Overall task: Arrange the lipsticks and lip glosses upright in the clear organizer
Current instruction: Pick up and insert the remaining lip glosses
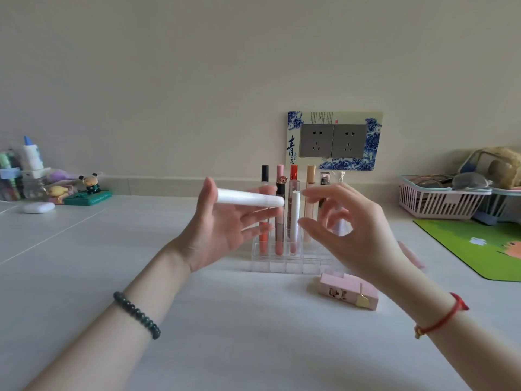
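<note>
Left hand (225,230): thumb and fingers hold white tube (251,197) level
Right hand (346,224): fingers loosely spread, holding nothing
Organizer (282,263): lipsticks (279,210) upright, behind both hands

Socket surround (293,125): large character "青"; other print unreadable.
</note>
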`<state>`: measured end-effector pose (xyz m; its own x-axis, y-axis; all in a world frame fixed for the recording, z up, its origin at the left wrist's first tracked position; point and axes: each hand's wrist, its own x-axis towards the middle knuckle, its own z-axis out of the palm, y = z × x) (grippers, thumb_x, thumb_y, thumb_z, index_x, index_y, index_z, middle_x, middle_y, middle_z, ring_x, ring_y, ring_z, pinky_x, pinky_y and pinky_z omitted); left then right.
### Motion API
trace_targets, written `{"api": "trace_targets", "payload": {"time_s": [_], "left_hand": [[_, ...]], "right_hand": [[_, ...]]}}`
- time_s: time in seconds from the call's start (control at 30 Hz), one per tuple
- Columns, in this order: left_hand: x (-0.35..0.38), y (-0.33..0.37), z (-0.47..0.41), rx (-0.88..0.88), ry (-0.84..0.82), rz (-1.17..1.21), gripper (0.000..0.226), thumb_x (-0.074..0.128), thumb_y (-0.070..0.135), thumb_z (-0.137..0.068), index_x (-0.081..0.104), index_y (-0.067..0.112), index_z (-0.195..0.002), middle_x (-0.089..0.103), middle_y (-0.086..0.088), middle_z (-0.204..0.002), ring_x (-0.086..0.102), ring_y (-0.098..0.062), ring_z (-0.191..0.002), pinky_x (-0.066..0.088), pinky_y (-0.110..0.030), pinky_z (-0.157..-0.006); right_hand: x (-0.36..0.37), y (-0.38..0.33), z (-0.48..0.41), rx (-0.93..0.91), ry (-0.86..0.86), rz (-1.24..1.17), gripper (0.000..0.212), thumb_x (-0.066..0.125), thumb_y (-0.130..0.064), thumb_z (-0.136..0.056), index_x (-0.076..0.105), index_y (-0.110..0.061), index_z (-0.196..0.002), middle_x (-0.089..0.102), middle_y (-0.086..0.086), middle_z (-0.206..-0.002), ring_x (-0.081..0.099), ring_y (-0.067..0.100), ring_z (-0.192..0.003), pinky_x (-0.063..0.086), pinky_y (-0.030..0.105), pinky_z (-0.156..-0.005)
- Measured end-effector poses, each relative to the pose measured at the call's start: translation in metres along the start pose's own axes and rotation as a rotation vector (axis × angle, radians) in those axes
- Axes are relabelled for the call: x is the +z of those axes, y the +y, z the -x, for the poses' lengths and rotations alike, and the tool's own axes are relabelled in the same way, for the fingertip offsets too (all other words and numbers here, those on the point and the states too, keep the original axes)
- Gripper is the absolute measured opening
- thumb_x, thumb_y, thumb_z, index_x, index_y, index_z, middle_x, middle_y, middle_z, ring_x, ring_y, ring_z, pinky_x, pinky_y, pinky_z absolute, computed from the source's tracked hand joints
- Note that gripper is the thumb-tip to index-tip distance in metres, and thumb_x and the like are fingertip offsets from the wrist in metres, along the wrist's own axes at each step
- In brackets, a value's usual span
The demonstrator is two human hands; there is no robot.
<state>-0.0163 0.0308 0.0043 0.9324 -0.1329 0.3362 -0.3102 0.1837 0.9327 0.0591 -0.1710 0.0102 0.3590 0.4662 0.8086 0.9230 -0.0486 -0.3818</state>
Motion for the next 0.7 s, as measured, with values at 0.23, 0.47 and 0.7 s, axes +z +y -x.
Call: {"api": "trace_targets", "payload": {"time_s": [0.23, 0.47, 0.7], "left_hand": [[0.036, 0.001, -0.016, -0.104, -0.141, -0.085, 0.102, 0.050, 0.085, -0.050, 0.052, 0.010, -0.120, 0.065, -0.005, -0.119, 0.055, -0.019, -0.119, 0.040, -0.034, -0.105], [0.036, 0.006, -0.026, -0.026, 0.158, -0.140, 0.044, 0.055, 0.054, -0.072, 0.073, 0.019, -0.090, 0.074, -0.003, -0.094, 0.069, -0.015, -0.087, 0.055, -0.025, -0.082], [0.031, -0.004, -0.027, 0.009, 0.284, -0.224, 0.017, 0.060, 0.013, -0.079, 0.070, 0.010, -0.092, 0.074, -0.003, -0.083, 0.071, -0.014, -0.078, 0.055, -0.018, -0.069]], "right_hand": [[0.007, -0.010, -0.007, -0.203, -0.007, 0.176, 0.023, 0.067, -0.015, -0.078, 0.064, -0.009, -0.100, 0.055, -0.007, -0.086, 0.045, -0.007, -0.068, 0.038, 0.003, -0.066], [-0.013, 0.001, -0.016, -0.069, -0.096, 0.227, 0.025, 0.068, -0.018, -0.076, 0.067, -0.018, -0.101, 0.062, -0.005, -0.086, 0.053, 0.005, -0.072, 0.044, 0.013, -0.066], [-0.025, 0.011, -0.021, 0.162, -0.064, -0.118, 0.031, 0.073, -0.019, -0.065, 0.066, -0.018, -0.095, 0.067, -0.006, -0.082, 0.065, 0.003, -0.071, 0.052, 0.010, -0.064]]}}
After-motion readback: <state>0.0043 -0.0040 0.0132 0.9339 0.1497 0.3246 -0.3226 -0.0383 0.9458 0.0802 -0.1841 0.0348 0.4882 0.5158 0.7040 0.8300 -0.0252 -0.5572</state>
